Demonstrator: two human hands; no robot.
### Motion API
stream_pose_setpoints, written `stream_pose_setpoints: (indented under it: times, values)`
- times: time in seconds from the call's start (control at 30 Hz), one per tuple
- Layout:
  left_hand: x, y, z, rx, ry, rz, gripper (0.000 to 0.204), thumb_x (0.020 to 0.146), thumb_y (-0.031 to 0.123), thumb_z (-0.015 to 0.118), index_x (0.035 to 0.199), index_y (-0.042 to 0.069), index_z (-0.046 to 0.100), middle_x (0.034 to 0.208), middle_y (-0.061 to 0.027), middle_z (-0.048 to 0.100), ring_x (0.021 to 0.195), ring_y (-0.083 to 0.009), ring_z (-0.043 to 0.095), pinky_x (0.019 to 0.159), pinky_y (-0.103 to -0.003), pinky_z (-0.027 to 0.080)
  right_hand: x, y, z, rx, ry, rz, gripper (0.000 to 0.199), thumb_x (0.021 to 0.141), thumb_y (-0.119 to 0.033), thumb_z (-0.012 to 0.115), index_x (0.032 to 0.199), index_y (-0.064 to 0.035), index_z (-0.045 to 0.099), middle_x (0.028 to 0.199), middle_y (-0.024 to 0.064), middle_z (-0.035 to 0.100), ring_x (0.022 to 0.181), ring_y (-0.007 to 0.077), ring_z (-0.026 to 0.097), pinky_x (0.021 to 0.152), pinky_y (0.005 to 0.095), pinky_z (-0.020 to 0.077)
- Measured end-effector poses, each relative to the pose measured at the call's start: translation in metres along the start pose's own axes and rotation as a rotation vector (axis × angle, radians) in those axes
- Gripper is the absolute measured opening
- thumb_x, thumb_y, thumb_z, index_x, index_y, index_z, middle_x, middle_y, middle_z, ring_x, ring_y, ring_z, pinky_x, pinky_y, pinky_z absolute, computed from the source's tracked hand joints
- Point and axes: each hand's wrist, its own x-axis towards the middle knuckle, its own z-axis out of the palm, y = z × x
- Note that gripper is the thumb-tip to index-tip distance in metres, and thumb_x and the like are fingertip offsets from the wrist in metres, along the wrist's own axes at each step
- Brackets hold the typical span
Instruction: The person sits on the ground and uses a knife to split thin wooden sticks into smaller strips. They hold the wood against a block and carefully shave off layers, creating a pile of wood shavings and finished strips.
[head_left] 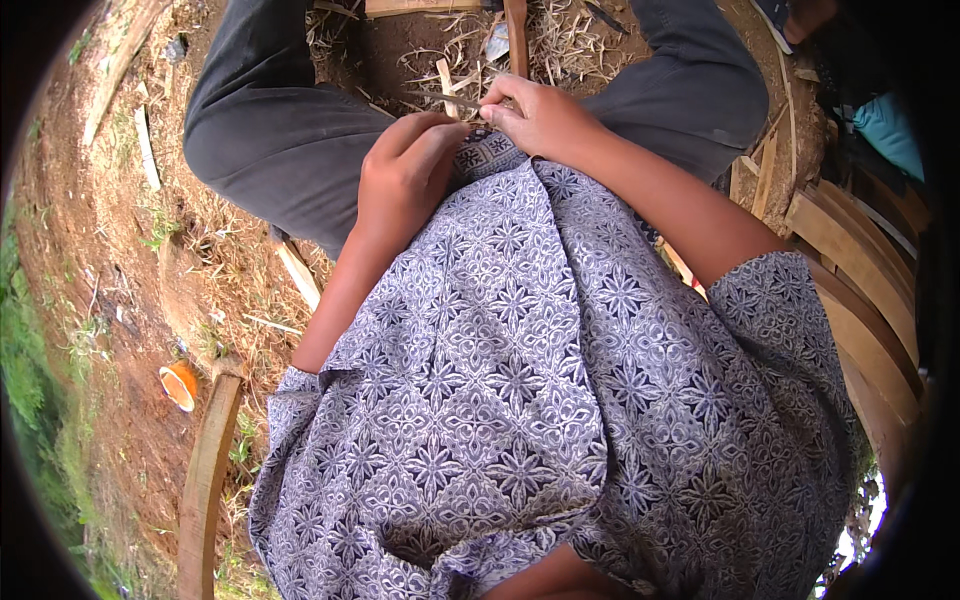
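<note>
Both hands meet in front of my lap, just past the hem of my patterned shirt (pixel 500 330). My right hand (pixel 540 115) is closed, thumb and forefinger pinching the end of a thin greyish strip (pixel 445 98). That strip points left and passes just beyond the fingers of my left hand (pixel 405 165). My left hand is curled with its back up, close to the shirt hem; anything inside its fingers is hidden. Whether the strip is wood or metal, I cannot tell.
My bent legs in dark trousers (pixel 290 150) frame ground strewn with shavings. An upright wooden piece (pixel 516 40) stands beyond my hands. Curved boards (pixel 860 260) are stacked at right, near a turquoise item (pixel 888 135). At left lie an orange object (pixel 180 385) and a curved timber (pixel 207 480).
</note>
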Motion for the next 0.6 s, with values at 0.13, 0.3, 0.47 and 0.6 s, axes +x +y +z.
stream_pose_setpoints:
  times: [0.13, 0.3, 0.47, 0.6]
  values:
    - [0.030, -0.017, 0.002, 0.039, 0.230, -0.116, 0.032, 0.087, 0.008, 0.078, 0.116, 0.004, 0.065, 0.108, -0.0130, 0.067, 0.085, -0.0235, 0.071, 0.071, -0.032, 0.058, 0.020, -0.020, 0.003, 0.520, -0.044, 0.251, 0.033, 0.104, -0.036, 0.060, 0.120, -0.0068, 0.059, 0.084, 0.0055, 0.064, 0.064, 0.0118, 0.063, 0.055, 0.0296, 0.0527]
    - [0.039, -0.011, 0.017, -0.225, 0.101, -0.568, 0.057, 0.094, 0.030, 0.075, 0.123, -0.009, 0.046, 0.104, -0.0242, 0.064, 0.079, -0.0243, 0.068, 0.072, -0.034, 0.054, 0.062, -0.035, 0.018, 1.078, 0.157, 0.263, 0.031, 0.103, -0.024, 0.060, 0.119, -0.0009, 0.047, 0.089, 0.0103, 0.066, 0.078, 0.0149, 0.069, 0.059, 0.0303, 0.0591]
    - [0.037, -0.026, 0.011, -0.170, -0.096, -0.660, 0.053, 0.095, 0.032, 0.069, 0.123, -0.008, 0.046, 0.105, -0.0283, 0.072, 0.091, -0.0340, 0.075, 0.078, -0.041, 0.057, 0.097, -0.034, 0.041, 0.998, 0.181, 0.272, 0.032, 0.099, -0.020, 0.063, 0.120, 0.0017, 0.052, 0.093, 0.0133, 0.073, 0.079, 0.0205, 0.071, 0.074, 0.0354, 0.0583]
    - [0.027, -0.044, 0.003, -0.144, -0.164, -0.698, 0.043, 0.093, 0.024, 0.063, 0.125, -0.002, 0.051, 0.103, -0.0292, 0.072, 0.087, -0.0391, 0.075, 0.078, -0.045, 0.057, 0.124, -0.021, 0.075, 0.910, 0.121, 0.148, 0.036, 0.096, -0.031, 0.069, 0.112, 0.0008, 0.061, 0.091, 0.0101, 0.075, 0.072, 0.0157, 0.070, 0.070, 0.0309, 0.0566]
